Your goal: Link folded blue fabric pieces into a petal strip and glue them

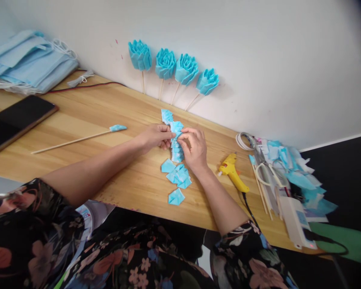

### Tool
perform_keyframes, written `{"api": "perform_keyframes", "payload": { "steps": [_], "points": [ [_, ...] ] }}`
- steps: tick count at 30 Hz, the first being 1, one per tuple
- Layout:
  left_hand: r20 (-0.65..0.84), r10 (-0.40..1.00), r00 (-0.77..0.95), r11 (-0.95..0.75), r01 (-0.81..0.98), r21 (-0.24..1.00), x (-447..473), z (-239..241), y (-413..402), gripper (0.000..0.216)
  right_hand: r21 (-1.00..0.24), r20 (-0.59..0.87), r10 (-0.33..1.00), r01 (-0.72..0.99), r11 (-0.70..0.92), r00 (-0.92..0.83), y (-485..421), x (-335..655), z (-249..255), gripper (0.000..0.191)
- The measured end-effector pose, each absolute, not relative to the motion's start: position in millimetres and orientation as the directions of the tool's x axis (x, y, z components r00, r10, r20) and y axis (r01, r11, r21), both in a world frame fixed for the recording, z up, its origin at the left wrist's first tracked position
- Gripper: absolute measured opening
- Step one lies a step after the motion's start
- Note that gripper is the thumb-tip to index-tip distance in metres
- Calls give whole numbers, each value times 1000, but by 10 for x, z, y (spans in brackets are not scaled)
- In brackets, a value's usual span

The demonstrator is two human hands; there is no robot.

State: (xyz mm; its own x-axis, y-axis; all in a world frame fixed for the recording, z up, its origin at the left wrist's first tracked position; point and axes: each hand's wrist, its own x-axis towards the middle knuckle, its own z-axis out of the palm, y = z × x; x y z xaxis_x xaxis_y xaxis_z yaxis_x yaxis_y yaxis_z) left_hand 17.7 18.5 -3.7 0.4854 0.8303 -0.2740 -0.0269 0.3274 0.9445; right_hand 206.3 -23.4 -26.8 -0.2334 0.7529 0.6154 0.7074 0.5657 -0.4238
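My left hand (155, 137) and my right hand (196, 149) meet over a row of folded blue fabric petals (177, 152) on the wooden table. Thumb and fingers of both hands are closed on a folded petal (176, 127) at the upper end of that row. A small overlapping stack of petals (167, 116) lies just beyond my fingers. Closer to me are a loose cluster of petals (180, 176) and a single petal (176, 197). To the left rests a thin wooden stick (75, 141) with a blue fabric tip (118, 128).
Several blue fabric flowers (165, 63) on sticks lean against the wall. A yellow glue gun (233, 170), tape roll (245, 141), scissors (269, 172), power strip (296, 220) and fabric scraps (303, 172) are at right. A phone (18, 120) and face masks (30, 60) lie left.
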Motion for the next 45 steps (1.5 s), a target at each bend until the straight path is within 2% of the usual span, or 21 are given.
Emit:
{"api": "perform_keyframes", "payload": {
  "steps": [6,11,13,15,18,21,26,32,38,42,45],
  "points": [
    [-257,846,467,277,27,961,186,-59,191,21,-469,610,768,691,550,-197,-243,2037,-272,11],
    [-224,838,498,256,5,967,181,-115,212,20,-635,553,829,604,482,-80,-240,2032,-316,7],
    [-221,837,501,261,-10,965,181,-121,214,20,-743,490,871,513,430,-19,-229,2035,-350,17],
    [-225,838,497,272,-23,962,184,-117,210,20,-853,390,921,382,356,12,-210,2041,-386,34],
    [-221,841,494,267,-24,963,190,-105,197,17,-938,263,964,227,261,-23,-182,2051,-425,57],
    [-202,841,503,230,6,973,193,-98,188,15,-952,227,971,195,237,-73,-168,2058,-429,66],
    [-183,811,555,203,26,979,181,-112,206,29,-949,235,970,202,242,-61,-171,2062,-410,61],
    [-187,798,572,199,41,979,166,-124,208,15,-953,232,972,194,234,-32,-192,2048,-395,55],
    [-235,835,497,321,-95,942,166,-50,181,16,-952,228,971,223,208,68,-208,2082,-368,57],
    [-213,864,456,331,-198,923,174,-54,187,19,-965,210,978,160,206,4,-189,2076,-388,66],
    [-184,872,454,309,-218,926,180,-77,189,19,-963,232,973,139,231,-8,-187,2056,-387,63]
  ]
}}
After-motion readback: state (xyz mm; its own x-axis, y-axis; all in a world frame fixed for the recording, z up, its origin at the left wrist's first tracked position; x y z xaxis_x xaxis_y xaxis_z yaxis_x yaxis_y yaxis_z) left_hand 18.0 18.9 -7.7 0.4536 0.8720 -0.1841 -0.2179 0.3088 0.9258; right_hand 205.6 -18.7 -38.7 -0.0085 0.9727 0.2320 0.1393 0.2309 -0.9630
